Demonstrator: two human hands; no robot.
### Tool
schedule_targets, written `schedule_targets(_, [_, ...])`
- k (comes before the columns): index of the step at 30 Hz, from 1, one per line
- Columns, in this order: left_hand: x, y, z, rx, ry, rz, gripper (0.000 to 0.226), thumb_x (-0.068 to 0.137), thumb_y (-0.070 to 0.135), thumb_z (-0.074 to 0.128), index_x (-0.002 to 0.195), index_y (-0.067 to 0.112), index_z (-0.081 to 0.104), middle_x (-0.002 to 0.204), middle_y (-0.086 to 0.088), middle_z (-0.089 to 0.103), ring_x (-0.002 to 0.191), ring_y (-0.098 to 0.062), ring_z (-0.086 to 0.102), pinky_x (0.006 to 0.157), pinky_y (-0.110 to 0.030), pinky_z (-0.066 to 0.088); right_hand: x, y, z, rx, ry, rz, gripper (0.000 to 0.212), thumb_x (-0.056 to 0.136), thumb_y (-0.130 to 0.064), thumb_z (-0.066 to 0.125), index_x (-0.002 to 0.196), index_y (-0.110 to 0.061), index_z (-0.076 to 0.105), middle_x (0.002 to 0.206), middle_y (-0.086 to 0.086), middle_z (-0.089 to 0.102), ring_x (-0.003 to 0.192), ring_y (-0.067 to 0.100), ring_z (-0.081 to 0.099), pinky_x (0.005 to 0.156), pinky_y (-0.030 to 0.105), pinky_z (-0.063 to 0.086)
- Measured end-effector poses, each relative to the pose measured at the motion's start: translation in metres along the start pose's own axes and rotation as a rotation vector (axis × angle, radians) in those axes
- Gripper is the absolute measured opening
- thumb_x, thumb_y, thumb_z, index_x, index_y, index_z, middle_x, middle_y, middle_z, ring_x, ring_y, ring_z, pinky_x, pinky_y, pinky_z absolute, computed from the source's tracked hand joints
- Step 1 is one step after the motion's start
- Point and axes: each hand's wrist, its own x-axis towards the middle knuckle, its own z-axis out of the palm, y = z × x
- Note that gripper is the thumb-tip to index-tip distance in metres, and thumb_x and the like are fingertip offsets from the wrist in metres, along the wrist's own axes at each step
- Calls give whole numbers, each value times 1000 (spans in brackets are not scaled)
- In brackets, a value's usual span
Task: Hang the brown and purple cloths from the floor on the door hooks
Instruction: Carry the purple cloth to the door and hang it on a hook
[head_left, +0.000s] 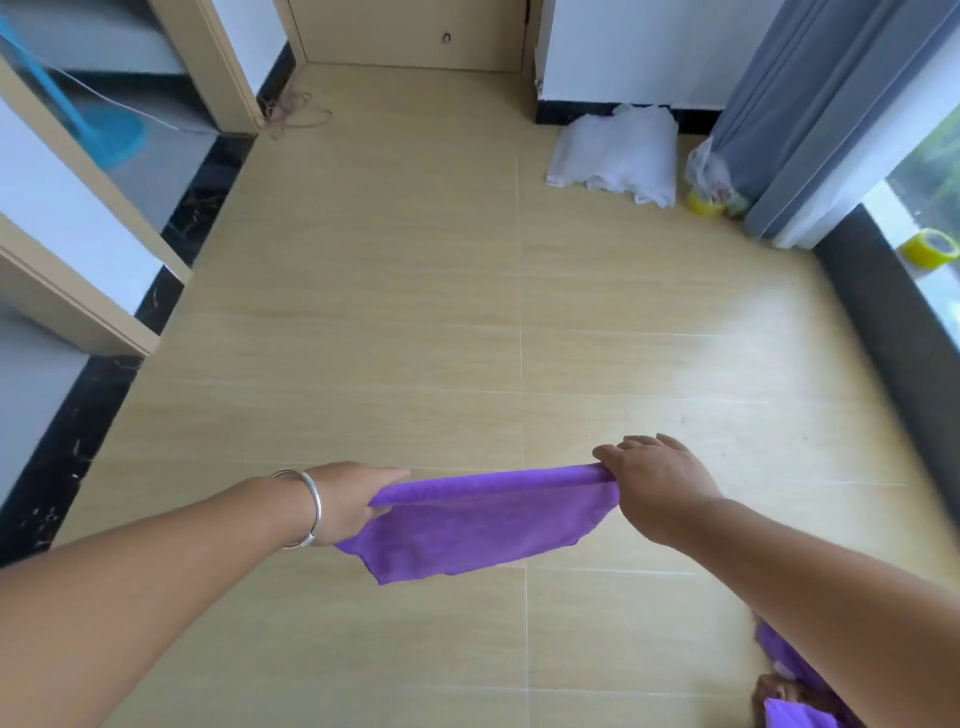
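A purple cloth (483, 519) hangs stretched between my two hands above the wooden floor (415, 312). My left hand (353, 501), with a silver bracelet on the wrist, grips the cloth's left top corner. My right hand (654, 483) grips its right top corner. The lower edge of the cloth droops free. Under my right forearm, at the bottom right, more purple fabric (789, 717) and a bit of brown cloth (776, 688) lie on the floor, mostly hidden. A closed door (415, 31) stands at the far end; no hooks are visible.
A white bag (618, 156) lies by the far wall. A grey curtain (810, 104) hangs on the right beside a clear bag (709, 174) with yellow tape. Another yellow tape roll (930, 249) sits on the window sill. Door frames (78, 291) line the left side.
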Motion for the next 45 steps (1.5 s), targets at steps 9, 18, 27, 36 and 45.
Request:
schedule_targets(9, [-134, 47, -138, 92, 278, -113, 20, 90, 19, 42, 85, 23, 61, 78, 2, 62, 70, -22, 55, 59, -29, 38, -52, 1, -189, -56, 22, 79, 32, 86, -10, 43, 114, -24, 53, 115, -5, 60, 126, 15, 44, 115, 35, 20])
schedule_targets(18, [-263, 84, -278, 192, 513, -156, 30, 96, 31, 44, 69, 19, 48, 72, 0, 55, 66, -24, 49, 59, -29, 35, -96, 20, -382, -139, 178, 102, 35, 81, -7, 43, 105, -25, 61, 106, -1, 66, 112, 19, 56, 113, 38, 22])
schedule_targets(27, [-380, 109, -374, 198, 639, -278, 69, 91, 13, 34, 151, 36, 10, 111, -6, 59, 70, -18, 54, 54, -29, 40, -159, 17, -529, -123, 428, 77, 22, 80, -5, 40, 82, -25, 49, 98, 1, 67, 93, 22, 58, 88, 30, 34])
schedule_targets(36, [-490, 138, -449, 367, 877, -240, 20, 90, 8, 36, 96, 24, 46, 90, 0, 64, 76, -20, 60, 59, -32, 44, -211, 12, -641, 157, 500, 182, 37, 78, -2, 36, 101, -17, 62, 100, 5, 63, 89, 28, 61, 67, 27, 43])
schedule_targets(45, [-580, 155, -495, 445, 1046, -211, 26, 83, -1, 33, 88, 22, 43, 88, 5, 55, 93, -19, 54, 101, -43, 35, -268, 3, -725, -162, 736, 126, 26, 81, -4, 40, 93, -20, 58, 104, 1, 62, 101, 22, 56, 79, 27, 37])
